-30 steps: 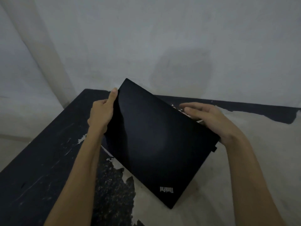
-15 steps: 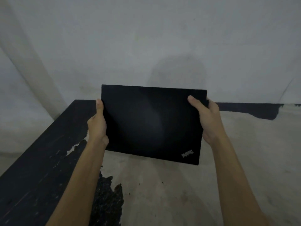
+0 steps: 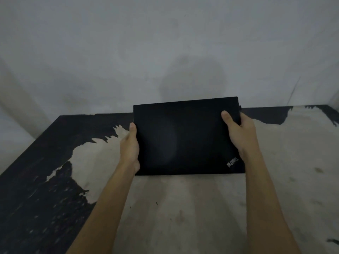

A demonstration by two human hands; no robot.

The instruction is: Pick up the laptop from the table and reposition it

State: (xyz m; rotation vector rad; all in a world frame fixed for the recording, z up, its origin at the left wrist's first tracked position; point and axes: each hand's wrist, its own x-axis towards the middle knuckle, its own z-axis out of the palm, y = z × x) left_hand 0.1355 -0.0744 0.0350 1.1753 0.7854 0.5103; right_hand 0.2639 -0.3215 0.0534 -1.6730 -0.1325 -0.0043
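A closed black laptop (image 3: 185, 136) with a small logo at its near right corner is held between both hands, lid facing me, its long edges roughly parallel to the table's back edge. My left hand (image 3: 130, 145) grips its left edge with the thumb on the lid. On the right edge, my right hand (image 3: 238, 131) has its thumb on top and its fingers underneath. The laptop's near edge is low over the table (image 3: 183, 208); I cannot tell whether it touches.
The tabletop is worn, pale in the middle and right, with black paint left along its left side (image 3: 42, 180) and back edge. A grey wall (image 3: 165, 52) rises right behind the table. The table's left edge drops off to the floor.
The laptop turned from a diagonal tilt to square with the table, then moved down and to the right, toward the back of the table. Both hands stayed on its edges.
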